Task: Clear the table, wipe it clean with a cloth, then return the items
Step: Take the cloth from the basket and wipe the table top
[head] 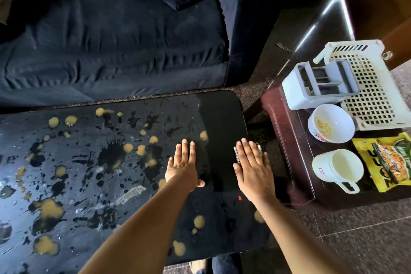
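A black low table (222, 113) fills the lower left. Most of it is covered with yellow blobs (47, 207) and dark splatter, while its right end looks glossy and unmarked. My left hand (183, 167) lies flat on the table with its fingers stretched out and holds nothing. My right hand (253, 169) lies flat near the table's right edge, pressing on a small grey patterned cloth (236, 153). Only the cloth's edges show beside the fingers.
A dark wooden side table (289, 140) on the right carries a white bowl (331, 122) with food, a white mug (338, 167), a yellow snack packet (387, 162), a grey holder (315, 84) and a cream basket (367, 87). A dark blue sofa (111, 40) stands behind the table.
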A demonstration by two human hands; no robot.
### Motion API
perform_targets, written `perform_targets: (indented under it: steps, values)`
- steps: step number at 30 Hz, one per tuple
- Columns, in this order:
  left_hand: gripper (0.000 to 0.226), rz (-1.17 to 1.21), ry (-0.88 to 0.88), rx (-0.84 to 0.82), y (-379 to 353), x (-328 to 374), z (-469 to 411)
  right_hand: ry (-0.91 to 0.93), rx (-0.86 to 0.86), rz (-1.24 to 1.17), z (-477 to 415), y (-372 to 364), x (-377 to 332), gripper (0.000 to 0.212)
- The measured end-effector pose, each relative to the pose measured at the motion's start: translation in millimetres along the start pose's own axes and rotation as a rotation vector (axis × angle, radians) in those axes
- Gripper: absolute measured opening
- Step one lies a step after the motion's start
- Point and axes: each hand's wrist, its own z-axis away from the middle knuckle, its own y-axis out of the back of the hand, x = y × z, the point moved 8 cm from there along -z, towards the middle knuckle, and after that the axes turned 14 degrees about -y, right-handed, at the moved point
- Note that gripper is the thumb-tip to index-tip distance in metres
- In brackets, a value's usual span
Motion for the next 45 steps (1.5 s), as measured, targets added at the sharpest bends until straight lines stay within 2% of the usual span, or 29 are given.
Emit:
perform_targets:
  steps: [3, 7, 9, 14, 18, 21, 24, 29, 32, 36, 39, 41, 45]
  values:
    - [0.118, -0.008, 0.007, -0.016, -1, 0, -1, -0.025, 0.022, -0.015, 4, -1, -13, 0.062]
    - [0.120, -0.015, 0.014, -0.013, 0, 0, -1, 0.155, -0.022, -0.040, 25, -7, -66, 0.061]
    - [0.120, -0.019, 0.015, -0.010, 0, 0, 0, 0.202, -0.036, -0.034, 26, -8, -61, 0.059]
    - [0.119, -0.022, -0.006, -0.003, 1, 0, 0, 0.095, -0.025, 0.002, 17, -4, 1, 0.060]
    - [0.119, -0.022, -0.010, 0.009, 0, -1, 1, 0.058, -0.028, -0.006, 25, -3, -13, 0.063]
    - [0.119, -0.009, -0.011, 0.020, 0, 0, 0, 0.190, -0.045, -0.030, 50, -9, -52, 0.061]
    - [0.118, 0.001, -0.009, 0.034, 0, 0, 2, 0.268, -0.042, -0.027, 56, -11, -52, 0.057]
    - [0.106, -0.015, -0.034, 0.032, -8, -1, 5, 0.030, -0.026, 0.004, 46, -4, 14, 0.060]
    - [0.104, -0.022, -0.045, 0.025, -9, -3, 3, -0.045, -0.020, -0.006, 51, -3, 7, 0.062]
    - [0.105, -0.039, -0.046, 0.018, -9, -4, 0, 0.128, -0.042, -0.027, 71, -13, -40, 0.062]
    - [0.105, -0.056, -0.038, 0.025, -9, -4, 1, 0.226, -0.055, -0.018, 75, -14, -43, 0.059]
    - [0.105, -0.045, -0.038, 0.031, -9, -4, 2, 0.215, -0.047, -0.012, 72, -12, -26, 0.058]
    - [0.105, -0.038, -0.046, 0.051, -9, -4, 3, 0.067, -0.046, -0.010, 68, -6, 8, 0.058]
